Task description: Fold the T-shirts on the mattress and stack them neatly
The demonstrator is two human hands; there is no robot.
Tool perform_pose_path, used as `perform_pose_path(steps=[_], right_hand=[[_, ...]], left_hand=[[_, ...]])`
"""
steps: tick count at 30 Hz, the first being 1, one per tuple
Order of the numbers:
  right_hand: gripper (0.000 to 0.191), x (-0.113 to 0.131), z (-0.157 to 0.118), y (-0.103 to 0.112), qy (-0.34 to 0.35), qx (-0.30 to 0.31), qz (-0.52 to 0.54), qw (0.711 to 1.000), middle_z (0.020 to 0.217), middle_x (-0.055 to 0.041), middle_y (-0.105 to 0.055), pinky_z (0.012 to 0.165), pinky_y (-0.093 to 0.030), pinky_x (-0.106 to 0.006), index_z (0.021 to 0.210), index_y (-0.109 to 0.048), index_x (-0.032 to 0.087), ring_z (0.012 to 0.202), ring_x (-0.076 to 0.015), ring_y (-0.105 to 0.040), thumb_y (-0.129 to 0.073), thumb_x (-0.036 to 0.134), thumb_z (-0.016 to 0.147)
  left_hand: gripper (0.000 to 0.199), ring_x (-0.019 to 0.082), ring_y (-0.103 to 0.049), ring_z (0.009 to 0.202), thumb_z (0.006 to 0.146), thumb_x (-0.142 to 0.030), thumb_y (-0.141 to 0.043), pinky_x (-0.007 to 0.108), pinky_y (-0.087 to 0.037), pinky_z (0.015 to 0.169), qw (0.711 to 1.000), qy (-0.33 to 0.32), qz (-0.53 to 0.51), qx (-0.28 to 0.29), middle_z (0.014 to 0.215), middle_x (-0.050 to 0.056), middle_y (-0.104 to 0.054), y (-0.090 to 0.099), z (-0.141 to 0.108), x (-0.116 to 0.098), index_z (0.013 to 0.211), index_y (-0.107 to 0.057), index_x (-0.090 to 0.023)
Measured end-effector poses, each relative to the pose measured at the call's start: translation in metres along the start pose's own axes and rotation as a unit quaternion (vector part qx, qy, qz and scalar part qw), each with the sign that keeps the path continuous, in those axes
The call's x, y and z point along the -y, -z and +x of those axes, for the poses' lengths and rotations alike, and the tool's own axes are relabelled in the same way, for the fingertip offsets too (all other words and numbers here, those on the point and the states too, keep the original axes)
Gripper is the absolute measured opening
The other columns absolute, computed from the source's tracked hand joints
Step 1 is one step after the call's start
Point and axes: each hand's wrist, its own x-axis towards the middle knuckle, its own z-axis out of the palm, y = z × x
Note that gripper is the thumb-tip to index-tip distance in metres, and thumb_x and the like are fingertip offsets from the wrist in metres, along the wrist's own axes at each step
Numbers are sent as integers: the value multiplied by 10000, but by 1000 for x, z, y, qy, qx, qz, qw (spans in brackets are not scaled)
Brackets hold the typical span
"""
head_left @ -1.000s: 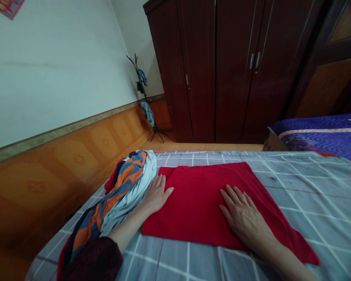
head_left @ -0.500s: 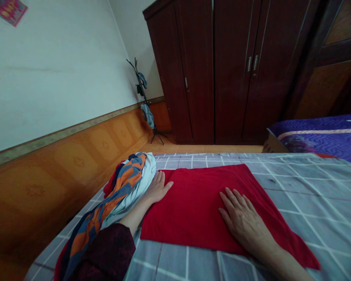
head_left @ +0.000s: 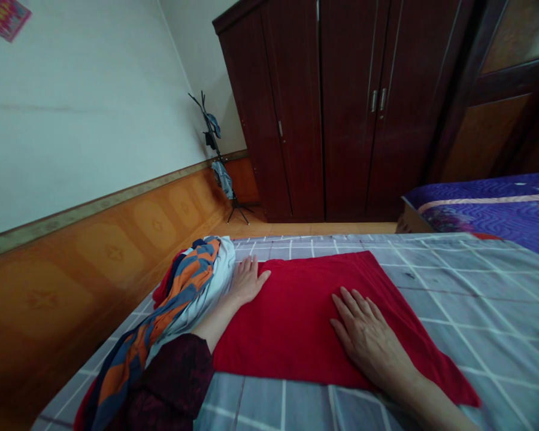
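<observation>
A red piece of cloth, seemingly a folded garment [head_left: 296, 317], lies spread flat on a bed with a grey checked sheet [head_left: 260, 404]. My left hand [head_left: 250, 281] rests open at its upper left edge, fingers stretched out and thumb over the red fabric. Flat on the right part of the cloth lies my right hand [head_left: 366, 332], open, with its fingers pointing up and left. Beside my left forearm is a heap of clothes [head_left: 191, 278], with orange-and-grey, pale and dark fabric showing.
Past the bed's far edge stands a dark red wardrobe [head_left: 296, 120]. A coat stand [head_left: 215, 140] with caps and blue cloth is in the corner. To the right is another bed with a purple cover [head_left: 498, 206]. An orange-tiled wall [head_left: 112, 251] runs along the left.
The view has turned slightly right, so the scene sits a little further left. My left hand has shifted slightly right along the cloth edge. The right hand stays on the cloth.
</observation>
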Motion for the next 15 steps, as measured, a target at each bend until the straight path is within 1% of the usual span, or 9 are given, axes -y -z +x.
perform_pose_path(steps=[2, 4, 5, 6, 8, 11, 12, 13, 15], right_hand=[[460, 0, 0, 0, -2, 7, 0, 1000, 1373, -149, -484, 1011, -383, -496, 1279, -559, 136, 1269, -340, -425, -418, 353, 899], [455, 0, 1, 0, -4, 12, 3, 1000, 1373, -151, -483, 1014, -379, -497, 1281, -557, 135, 1272, -341, -421, -421, 345, 901], [454, -1, 1, 0, -4, 15, 5, 1000, 1373, -152, -483, 1017, -377, -496, 1283, -555, 134, 1272, -340, -421, -422, 341, 902], [454, -1, 0, 0, -5, 17, 7, 1000, 1372, -152, -484, 1019, -375, -494, 1285, -552, 133, 1273, -339, -420, -423, 340, 902], [458, -1, 0, 1, -7, 22, 10, 1000, 1374, -149, -483, 1022, -373, -490, 1289, -548, 132, 1275, -336, -417, -428, 345, 902], [458, 0, -1, 2, -10, 25, 18, 999, 1388, -148, -467, 1038, -355, -486, 1298, -539, 132, 1291, -331, -396, -432, 340, 903], [457, 1, -1, 3, -11, 25, 21, 999, 1391, -148, -463, 1043, -348, -486, 1301, -535, 133, 1296, -329, -389, -433, 334, 903], [456, 1, 0, 4, -12, 26, 23, 999, 1394, -147, -460, 1045, -345, -485, 1305, -531, 134, 1299, -327, -386, -433, 329, 904], [454, 2, 0, 6, -14, 31, 25, 999, 1395, -145, -460, 1043, -347, -483, 1311, -525, 135, 1299, -324, -386, -431, 319, 906]], left_hand=[[750, 224, -1, 1430, 931, -597, -122, 405, -62, 1153, 997, -74, -7, -9, 1555, 115, -65, 0, -9, -23, 1484, -104, -90], [723, 195, 18, 1431, 924, -621, -121, 400, -37, 1160, 986, -169, -19, 6, 1563, 44, -53, -3, -16, -42, 1494, -101, -175], [721, 201, 18, 1431, 919, -634, -120, 419, -32, 1159, 979, -199, -23, 20, 1563, 34, -56, -5, -17, -48, 1494, -109, -198], [729, 212, 15, 1431, 910, -651, -126, 439, -35, 1156, 978, -204, -24, 35, 1562, 31, -58, -6, -16, -51, 1492, -120, -213], [770, 251, -1, 1430, 891, -682, -146, 482, -61, 1145, 988, -143, -16, 57, 1560, 62, -56, -6, -9, -47, 1490, -137, -198], [827, 345, -66, 1414, 904, -648, -119, 578, -122, 1099, 998, -27, -2, 52, 1532, 201, -97, -2, 5, -32, 1476, -135, -50], [828, 364, -76, 1409, 913, -625, -105, 599, -123, 1087, 999, -12, 1, 47, 1522, 231, -109, 0, 8, -30, 1467, -132, -10], [818, 360, -71, 1410, 920, -609, -100, 596, -107, 1092, 999, -13, 3, 40, 1522, 228, -111, 1, 9, -30, 1465, -129, -1], [782, 294, -35, 1425, 920, -615, -117, 523, -63, 1131, 998, -59, 4, 37, 1546, 139, -91, 1, 7, -38, 1484, -119, -73]])
